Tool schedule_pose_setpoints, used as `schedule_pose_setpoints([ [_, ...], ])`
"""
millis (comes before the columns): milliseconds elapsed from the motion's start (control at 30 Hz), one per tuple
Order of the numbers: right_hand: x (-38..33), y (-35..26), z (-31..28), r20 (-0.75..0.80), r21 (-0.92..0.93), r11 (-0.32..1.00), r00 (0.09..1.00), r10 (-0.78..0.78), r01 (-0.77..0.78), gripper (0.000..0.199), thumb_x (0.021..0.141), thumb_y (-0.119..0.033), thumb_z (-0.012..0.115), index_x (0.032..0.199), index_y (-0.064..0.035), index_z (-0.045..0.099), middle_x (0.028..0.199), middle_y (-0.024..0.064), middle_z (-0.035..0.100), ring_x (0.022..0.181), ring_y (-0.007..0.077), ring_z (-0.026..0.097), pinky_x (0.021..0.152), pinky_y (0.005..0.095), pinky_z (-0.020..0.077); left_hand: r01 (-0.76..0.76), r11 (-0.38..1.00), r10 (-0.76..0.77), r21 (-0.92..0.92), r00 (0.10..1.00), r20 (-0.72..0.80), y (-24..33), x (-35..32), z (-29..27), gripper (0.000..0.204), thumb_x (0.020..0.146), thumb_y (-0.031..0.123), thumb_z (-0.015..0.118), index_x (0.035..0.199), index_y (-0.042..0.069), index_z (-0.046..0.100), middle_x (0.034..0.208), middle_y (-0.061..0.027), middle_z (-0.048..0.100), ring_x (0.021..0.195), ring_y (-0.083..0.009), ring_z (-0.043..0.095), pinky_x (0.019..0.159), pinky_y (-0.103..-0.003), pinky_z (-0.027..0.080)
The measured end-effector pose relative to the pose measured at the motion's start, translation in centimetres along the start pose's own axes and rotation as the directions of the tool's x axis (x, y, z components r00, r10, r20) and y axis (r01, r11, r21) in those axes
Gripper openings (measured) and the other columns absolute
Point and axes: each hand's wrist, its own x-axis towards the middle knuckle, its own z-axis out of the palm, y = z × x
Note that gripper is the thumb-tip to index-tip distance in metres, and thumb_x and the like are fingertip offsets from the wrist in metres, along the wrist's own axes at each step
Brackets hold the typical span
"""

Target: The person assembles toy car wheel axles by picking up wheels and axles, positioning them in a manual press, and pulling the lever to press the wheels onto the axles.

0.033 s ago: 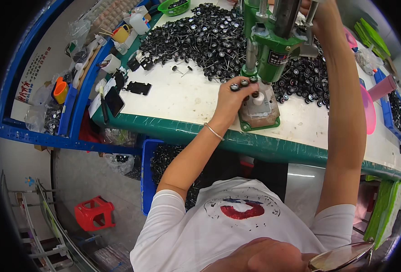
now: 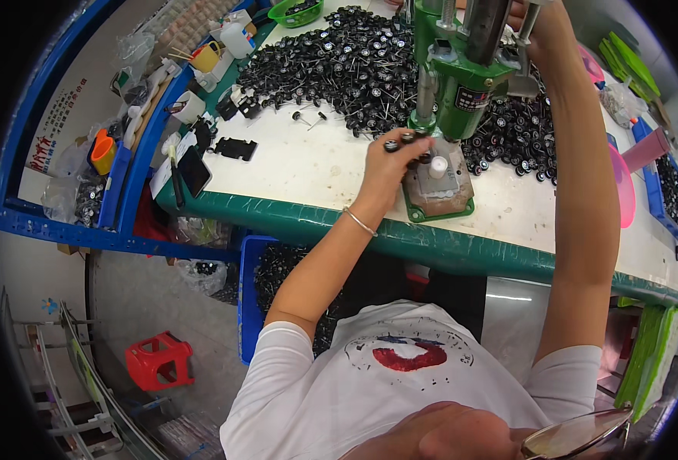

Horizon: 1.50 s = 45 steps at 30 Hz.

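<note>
Several small black wheels with pale hubs [image 2: 408, 139] are pinched in the fingers of my left hand [image 2: 385, 165], a silver bangle on its wrist. This hand is just left of a short white post [image 2: 438, 166] on the base plate [image 2: 438, 201] of a green bench press [image 2: 461, 100]. The post's top is bare, and the press head stands above it. At the upper right, my right hand [image 2: 542, 31] is raised and closed round the press's metal lever [image 2: 530, 17]; its fingers are partly hidden behind the press and the upper edge.
A large heap of black wheels with metal axles [image 2: 339, 57] covers the table behind the press. A phone [image 2: 194, 170] and a flat black part [image 2: 234, 149] lie left. A pink basin [image 2: 622, 188] stands right. Below the table are a blue crate [image 2: 248, 307] and red stool [image 2: 159, 360].
My left hand has tilted its wheels and drawn them slightly left, away from the white post, whose top shows more fully. My right hand has hardly moved.
</note>
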Motion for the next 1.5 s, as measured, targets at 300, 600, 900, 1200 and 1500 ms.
schedule_pose_setpoints([
  [300,-8.6,0.7,-1.6,-0.406,-0.911,0.196,0.713,-0.571,-0.362,0.035,0.098,-0.033,0.048,0.118,-0.0073,0.062,0.100,0.0033,0.064,0.084,0.0092,0.058,0.071,0.0241,0.0463,0.031,0.967,0.036,0.252,0.966,-0.255,0.6,2.3,-9.0,0.019,0.077,0.020,0.078,0.078,0.009,0.062,0.069,-0.0025,0.065,0.061,-0.0086,0.061,0.045,-0.021,0.030],
  [600,-21.1,9.3,-4.4,-0.501,-0.812,-0.265,0.854,-0.139,-0.519,0.019,0.086,-0.010,0.063,0.104,-0.0050,0.063,0.094,0.0045,0.061,0.079,0.0147,0.059,0.070,0.0282,0.0483,0.064,0.933,0.059,0.355,0.944,-0.325,0.3,5.8,-10.9,0.015,0.080,0.011,0.071,0.087,-0.002,0.069,0.068,-0.0065,0.067,0.058,-0.0116,0.062,0.049,-0.021,0.040],
  [900,-22.5,11.4,-4.3,-0.479,-0.771,-0.382,0.859,-0.179,-0.509,0.014,0.083,-0.009,0.064,0.096,-0.0059,0.060,0.099,0.0094,0.057,0.089,0.0298,0.059,0.076,0.0390,0.0482,-0.021,0.884,0.128,0.466,0.972,-0.198,0.0,6.8,-10.3,0.022,0.074,0.006,0.075,0.090,-0.006,0.065,0.073,-0.0100,0.069,0.061,-0.0127,0.063,0.058,-0.022,0.048],
  [1200,-23.4,11.0,-3.9,-0.413,-0.724,-0.530,0.893,-0.179,-0.441,0.012,0.082,-0.007,0.064,0.093,-0.0030,0.058,0.093,0.0118,0.057,0.086,0.0305,0.059,0.074,0.0401,0.0479,0.087,0.881,0.022,0.465,0.974,-0.224,0.0,5.9,-10.8,0.013,0.078,0.011,0.070,0.085,-0.001,0.068,0.065,-0.0087,0.065,0.059,-0.0143,0.063,0.051,-0.025,0.046],
  [1500,-20.4,11.3,-0.4,-0.384,-0.904,-0.090,0.886,-0.261,-0.418,0.024,0.083,-0.008,0.068,0.105,-0.0001,0.066,0.092,0.0066,0.060,0.081,0.0153,0.058,0.076,0.0273,0.0470,0.126,0.480,0.171,0.868,0.957,-0.233,-0.8,8.7,-10.8,0.035,0.068,0.034,0.077,0.092,0.009,0.072,0.072,-0.0086,0.070,0.065,-0.0214,0.066,0.062,-0.035,0.051],
])
